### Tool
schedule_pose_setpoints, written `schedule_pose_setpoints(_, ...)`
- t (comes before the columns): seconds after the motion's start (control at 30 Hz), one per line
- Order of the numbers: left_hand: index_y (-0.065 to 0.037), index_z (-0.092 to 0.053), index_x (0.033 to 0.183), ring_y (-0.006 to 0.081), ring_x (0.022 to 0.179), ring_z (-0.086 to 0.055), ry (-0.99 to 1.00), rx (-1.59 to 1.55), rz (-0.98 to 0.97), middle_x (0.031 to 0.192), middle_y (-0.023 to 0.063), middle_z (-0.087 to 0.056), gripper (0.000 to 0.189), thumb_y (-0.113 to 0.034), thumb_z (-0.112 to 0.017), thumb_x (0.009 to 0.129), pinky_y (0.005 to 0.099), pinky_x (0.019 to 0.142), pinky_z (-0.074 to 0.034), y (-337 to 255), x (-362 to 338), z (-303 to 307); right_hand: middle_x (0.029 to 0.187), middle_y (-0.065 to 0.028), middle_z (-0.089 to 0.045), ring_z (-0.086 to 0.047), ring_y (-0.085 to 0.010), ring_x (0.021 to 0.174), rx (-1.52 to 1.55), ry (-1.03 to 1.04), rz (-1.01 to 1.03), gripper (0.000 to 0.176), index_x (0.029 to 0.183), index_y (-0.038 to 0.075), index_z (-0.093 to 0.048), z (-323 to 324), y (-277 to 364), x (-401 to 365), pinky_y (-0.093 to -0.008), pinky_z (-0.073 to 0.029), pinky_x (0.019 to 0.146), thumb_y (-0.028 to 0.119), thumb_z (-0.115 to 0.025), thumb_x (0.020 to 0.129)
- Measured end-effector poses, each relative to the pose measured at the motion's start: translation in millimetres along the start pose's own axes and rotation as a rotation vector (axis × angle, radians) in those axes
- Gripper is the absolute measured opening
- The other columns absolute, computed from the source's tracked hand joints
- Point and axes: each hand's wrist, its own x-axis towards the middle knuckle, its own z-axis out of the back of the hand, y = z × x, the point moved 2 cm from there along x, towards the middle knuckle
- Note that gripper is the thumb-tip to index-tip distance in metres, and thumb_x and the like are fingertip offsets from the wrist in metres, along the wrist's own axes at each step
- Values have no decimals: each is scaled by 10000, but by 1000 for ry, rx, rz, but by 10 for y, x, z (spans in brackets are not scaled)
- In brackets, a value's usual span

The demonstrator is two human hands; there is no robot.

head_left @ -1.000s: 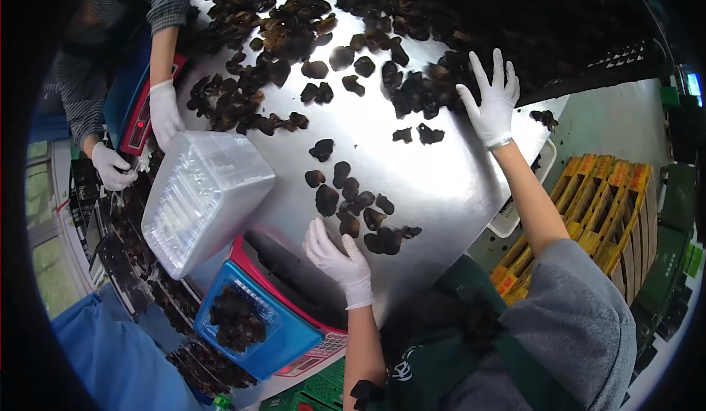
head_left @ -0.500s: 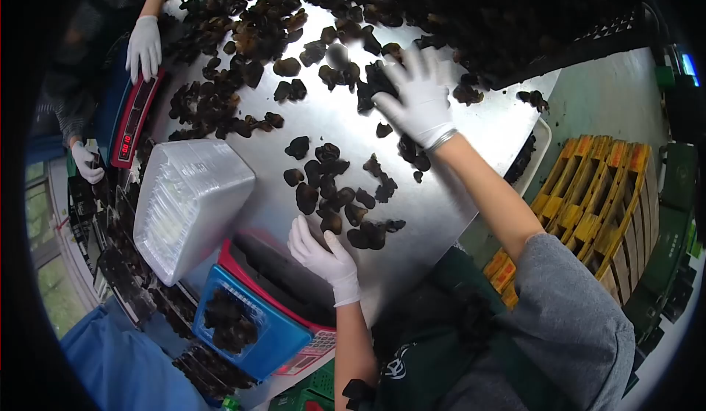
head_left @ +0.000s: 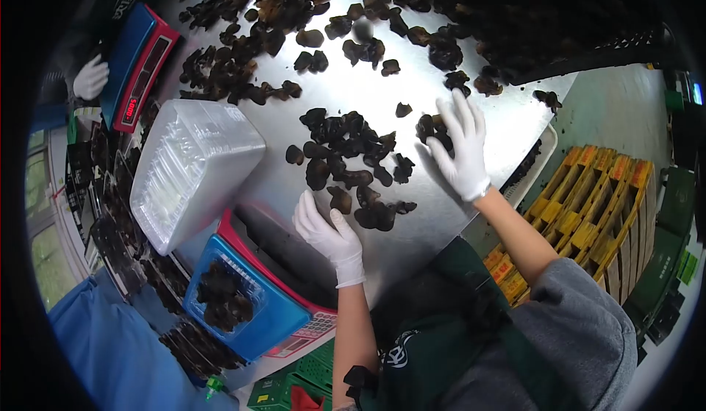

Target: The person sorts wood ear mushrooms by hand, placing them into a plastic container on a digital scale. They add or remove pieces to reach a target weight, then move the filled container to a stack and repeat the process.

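Both my hands wear white gloves over a metal table [head_left: 434,223]. My left hand [head_left: 329,238] is open, its fingers stretched beside a loose group of dark wood ear mushrooms [head_left: 318,174]. On the right, my right hand [head_left: 463,146] is spread open, thumb and fingers around a small cluster of mushroom pieces [head_left: 426,128]. Left of my left hand is a blue and red scale [head_left: 290,319]. A clear plastic tray holding wood ears [head_left: 224,301] rests on it. Behind the scale a tall stack of clear plastic trays [head_left: 228,143] lies tilted.
Larger heaps of wood ears [head_left: 287,3] cover the far table, beside a black crate [head_left: 588,65]. A second scale [head_left: 141,69] stands far left, near a co-worker's gloved hand [head_left: 91,78]. Yellow pallets [head_left: 566,220] and a white bin [head_left: 543,157] are past the right edge.
My right hand has come back toward me from the far pieces. The group between my hands has more pieces. A co-worker's hand has left the far scale, whose reading has changed.
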Motion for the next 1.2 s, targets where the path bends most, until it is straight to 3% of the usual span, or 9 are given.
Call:
schedule_pose_setpoints(0.13,38,-453,1359,391,1228,-427,13,9,-2,1326,221,-500,551,-386,-383,1014,497,1051,-303,-2,18,2,1427,-220,-411,-440,-391,1273,381,368,18,472,1292,44,-539,-335,195,-57,-528,-288,1107,240,-639,874)
schedule_pose_setpoints(0.23,35,-450,1364,400,1235,-418,27,7,15,1330,220,-496,558,-389,-394,1005,512,1065,-291,2,9,8,1250,-131,-583,-511,-341,1189,411,320,319,227,1075,62,-666,-174,654,-137,-472,-355,1066,184,-581,902)
schedule_pose_setpoints(0.37,32,-443,1377,419,1249,-403,30,-13,28,1342,219,-486,571,-386,-414,990,540,1087,-272,10,9,-2,1071,-98,-658,-565,-306,1037,598,188,-101,122,896,59,-679,-370,517,221,-423,-406,956,93,-562,892)
schedule_pose_setpoints(0.4,32,-443,1378,419,1249,-403,29,-13,26,1344,218,-486,574,-389,-413,990,540,1088,-271,7,4,-4,1073,-107,-653,-565,-301,1029,665,227,-198,141,974,67,-678,-368,509,374,-400,-408,956,127,-594,878)
schedule_pose_setpoints(0.57,30,-452,1371,400,1242,-415,17,7,18,1334,213,-501,564,-395,-394,1005,511,1074,-286,15,-1,-10,993,-104,-658,-587,-294,1003,205,127,315,426,1128,104,-652,-610,654,667,-420,-439,939,339,-701,776)
schedule_pose_setpoints(0.7,27,-456,1368,388,1240,-422,-3,13,-1,1330,208,-510,559,-397,-395,1009,496,1067,-293,41,-3,-30,830,-110,-660,-644,-250,829,488,273,-8,294,1094,80,-652,-701,443,716,-389,-521,756,161,-573,823)
schedule_pose_setpoints(0.9,26,-462,1362,381,1242,-421,-11,11,-3,1329,206,-511,555,-399,-397,1010,490,1070,-292,41,-1,-32,937,0,-643,-555,-78,859,1334,165,-705,236,1133,52,-641,-381,-31,383,-212,-430,819,111,-611,906)
schedule_pose_setpoints(1.17,14,-438,1393,414,1247,-400,28,-15,36,1348,210,-492,590,-416,-421,991,537,1095,-264,32,-9,-29,878,38,-612,-529,-55,777,1255,343,-571,326,1219,102,-627,-176,164,332,-213,-442,708,215,-662,916)
schedule_pose_setpoints(1.2,15,-438,1393,412,1248,-400,26,-15,36,1347,209,-493,591,-418,-421,991,536,1095,-264,32,-7,-30,883,-6,-619,-584,-94,862,928,524,-450,312,1208,104,-622,-120,259,383,-275,-491,737,157,-637,901)
